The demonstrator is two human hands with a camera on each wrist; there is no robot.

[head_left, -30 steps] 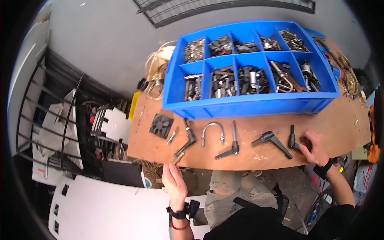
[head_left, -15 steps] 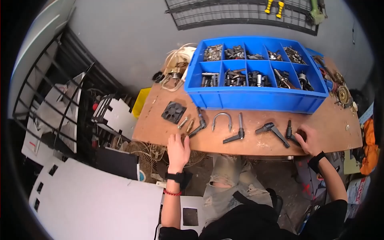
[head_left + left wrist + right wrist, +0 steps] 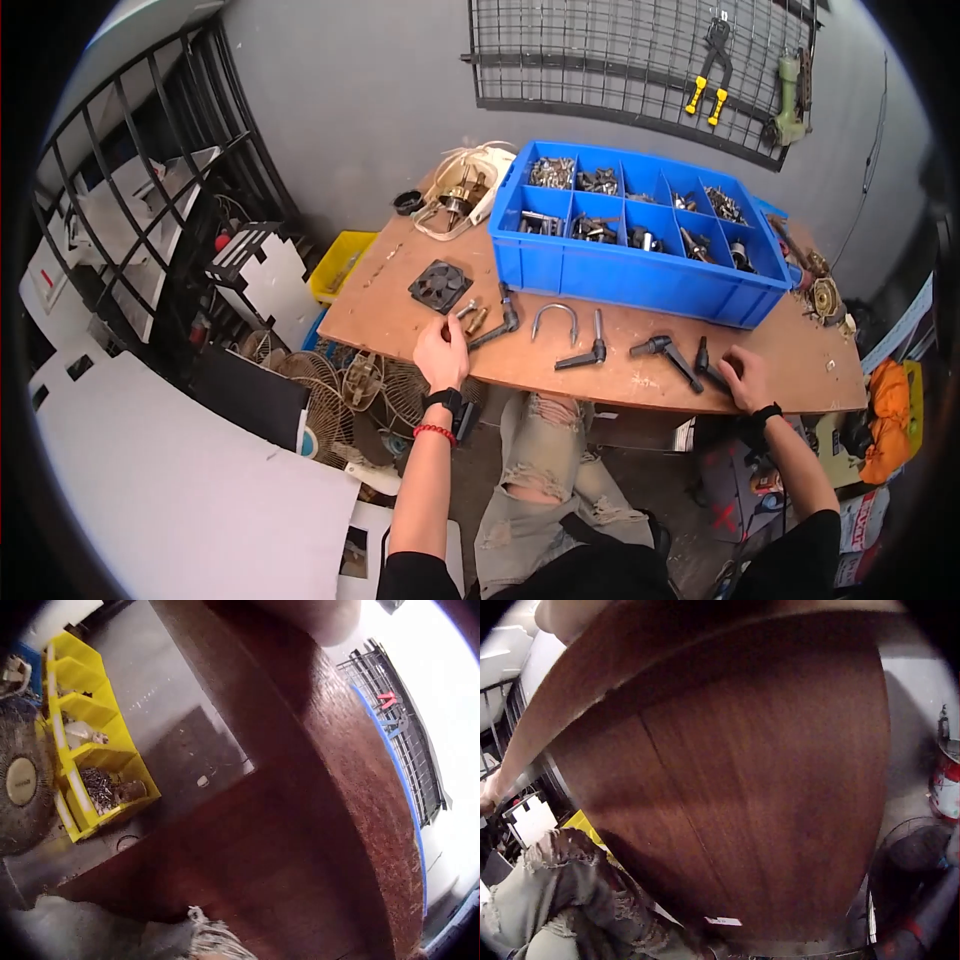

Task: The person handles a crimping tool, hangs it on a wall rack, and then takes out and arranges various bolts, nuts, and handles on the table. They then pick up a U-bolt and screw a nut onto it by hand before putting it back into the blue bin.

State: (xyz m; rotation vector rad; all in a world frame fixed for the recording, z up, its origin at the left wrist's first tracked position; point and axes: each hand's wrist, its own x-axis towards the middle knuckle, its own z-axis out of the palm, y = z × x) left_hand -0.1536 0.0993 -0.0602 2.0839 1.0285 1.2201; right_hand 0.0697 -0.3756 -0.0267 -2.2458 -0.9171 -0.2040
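Observation:
My left hand is at the table's front left, its fingertips right at the near end of a small silver bolt. I cannot tell whether it pinches the bolt. Close by lie a brass fitting, a black square fan and a black clamping lever. Toward the right, my right hand rests loosely by the front edge, fingers beside the arm of another black lever. Between the hands lie a U-bolt, a lever with a long stud and a third-size lever.
A blue divided bin full of metal parts stands along the back. A cream housing with a motor sits at the back left, and brass-coloured parts at the right end. Fans stand below the left edge.
The brass fitting, earlier in my left hand, now lies on the table beside the bolt. My left hand has moved forward over the tabletop to the bolt. The head view has tilted up.

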